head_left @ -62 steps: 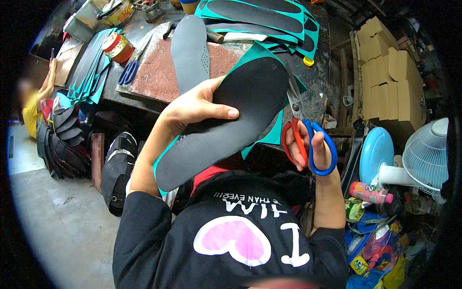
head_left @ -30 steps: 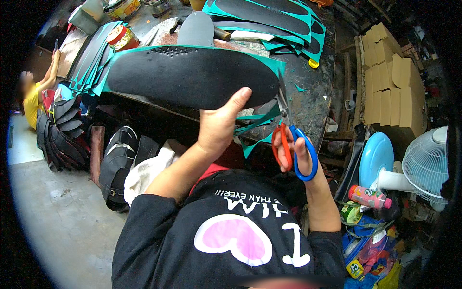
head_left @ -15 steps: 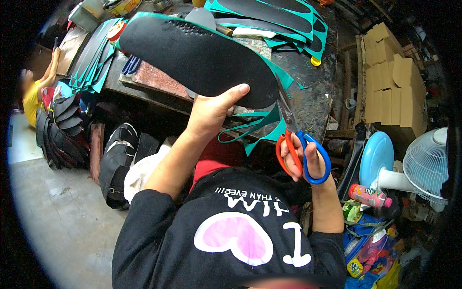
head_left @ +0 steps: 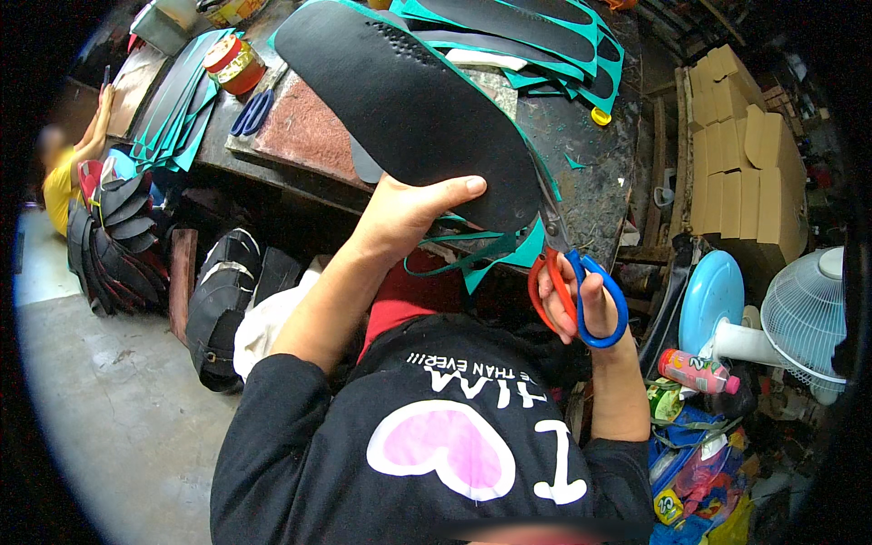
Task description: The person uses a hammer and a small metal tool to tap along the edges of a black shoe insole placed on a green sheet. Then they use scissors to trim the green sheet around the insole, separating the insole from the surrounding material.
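A black shoe insole (head_left: 409, 109) with a teal layer along its edge is in my left hand (head_left: 400, 213), thumb on top and fingers underneath, out of sight. It is raised over the workbench, tilted down toward the right. My right hand (head_left: 586, 309) has its fingers through the handles of scissors (head_left: 623, 313), one loop red and one blue. Their blades lie against the insole's right edge, partly hidden by it. A cut teal strip (head_left: 509, 247) hangs below that edge. A grey flat piece shows under the insole.
Teal-and-black sheets (head_left: 531, 23) lie at the bench's back; more teal sheets (head_left: 173, 100) lie left. Near them are a red-lidded jar (head_left: 234, 64) and dark blue scissor handles (head_left: 252, 113). Cardboard boxes (head_left: 745, 182) and a fan (head_left: 808, 309) stand right. A person in yellow (head_left: 62, 186) is far left.
The insole has turned clockwise, its far end moving up and right, its near end down. The scissors shifted slightly right and stay at its edge. The jar and dark blue handles now show more fully.
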Tool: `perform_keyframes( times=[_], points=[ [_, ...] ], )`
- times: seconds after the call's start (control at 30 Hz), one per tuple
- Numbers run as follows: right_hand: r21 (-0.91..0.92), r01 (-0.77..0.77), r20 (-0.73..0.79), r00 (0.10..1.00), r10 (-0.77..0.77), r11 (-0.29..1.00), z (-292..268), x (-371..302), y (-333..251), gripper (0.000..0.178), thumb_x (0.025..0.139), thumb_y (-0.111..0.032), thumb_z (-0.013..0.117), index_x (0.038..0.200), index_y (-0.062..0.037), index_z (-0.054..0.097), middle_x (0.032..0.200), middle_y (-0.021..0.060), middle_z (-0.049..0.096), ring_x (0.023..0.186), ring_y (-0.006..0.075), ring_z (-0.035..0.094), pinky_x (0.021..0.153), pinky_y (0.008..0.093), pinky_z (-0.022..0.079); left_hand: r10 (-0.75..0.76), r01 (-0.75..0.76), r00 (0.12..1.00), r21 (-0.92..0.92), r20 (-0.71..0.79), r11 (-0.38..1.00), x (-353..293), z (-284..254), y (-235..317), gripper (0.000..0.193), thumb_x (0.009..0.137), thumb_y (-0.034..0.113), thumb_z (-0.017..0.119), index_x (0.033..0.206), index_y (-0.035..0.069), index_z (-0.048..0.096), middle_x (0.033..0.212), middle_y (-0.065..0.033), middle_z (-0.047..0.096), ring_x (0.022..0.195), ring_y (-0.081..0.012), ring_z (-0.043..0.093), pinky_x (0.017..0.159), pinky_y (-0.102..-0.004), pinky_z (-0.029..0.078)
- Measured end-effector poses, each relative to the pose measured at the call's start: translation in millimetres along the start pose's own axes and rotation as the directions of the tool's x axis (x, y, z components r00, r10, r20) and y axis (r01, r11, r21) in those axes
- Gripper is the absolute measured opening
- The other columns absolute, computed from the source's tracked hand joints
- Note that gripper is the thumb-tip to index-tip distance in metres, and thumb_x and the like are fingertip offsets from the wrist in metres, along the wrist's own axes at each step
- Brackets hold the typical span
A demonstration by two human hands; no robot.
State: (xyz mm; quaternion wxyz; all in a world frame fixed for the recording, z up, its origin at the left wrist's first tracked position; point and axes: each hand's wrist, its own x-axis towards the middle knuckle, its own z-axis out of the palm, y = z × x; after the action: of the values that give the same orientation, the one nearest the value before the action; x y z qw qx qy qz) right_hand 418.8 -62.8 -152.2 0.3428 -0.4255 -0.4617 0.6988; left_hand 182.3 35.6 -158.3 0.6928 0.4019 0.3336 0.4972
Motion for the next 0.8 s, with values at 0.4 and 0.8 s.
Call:
perform_keyframes(
  times=[0.4, 0.8],
  points=[
    [-0.062, -0.038, 0.049, 0.998, 0.041, 0.997, -6, 0, -5, 0.087, 0.08, -0.083, 0.038, 0.098, -0.0001, 0.055, 0.053, -0.0001, 0.049, 0.045, 0.0089, 0.047, 0.044, 0.0204, 0.037, -0.119, 0.11, 0.987, 0.08, 0.111, 0.991, -5, -3, 3, 0.048, 0.073, 0.009, 0.081, 0.115, -0.002, 0.062, 0.105, -0.0094, 0.068, 0.093, -0.0187, 0.064, 0.086, -0.0324, 0.052],
    [-0.041, 0.047, 0.021, 0.999, -0.046, 0.998, -2, 4, 2, 0.082, 0.083, -0.079, 0.04, 0.095, -0.0004, 0.056, 0.05, 0.0007, 0.049, 0.039, 0.0091, 0.045, 0.039, 0.0219, 0.034, -0.232, 0.187, 0.949, 0.214, 0.212, 0.959, -6, -9, 10, 0.059, 0.069, 0.012, 0.082, 0.12, -0.002, 0.058, 0.107, -0.012, 0.066, 0.095, -0.0201, 0.064, 0.081, -0.033, 0.054]
  ],
)
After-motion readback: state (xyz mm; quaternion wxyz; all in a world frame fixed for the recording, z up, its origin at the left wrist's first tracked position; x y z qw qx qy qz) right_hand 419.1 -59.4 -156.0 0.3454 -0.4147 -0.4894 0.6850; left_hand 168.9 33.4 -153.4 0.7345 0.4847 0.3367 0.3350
